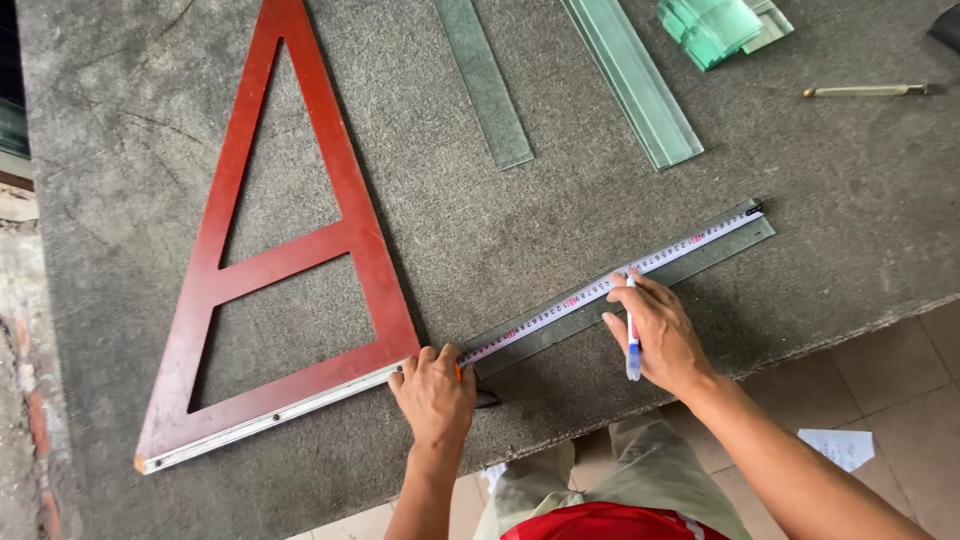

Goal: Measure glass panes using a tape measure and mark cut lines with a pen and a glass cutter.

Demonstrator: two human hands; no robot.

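Nearest the camera, the left hand presses fingers down on the near end of a tape measure, just beside the red wooden triangle square. Pale and thin, the tape lies flat along a narrow glass strip, its long axis running from near left to far right on the rough grey felt table. Fingers closed, the right hand grips a blue-capped marker, tip touching the tape midway.
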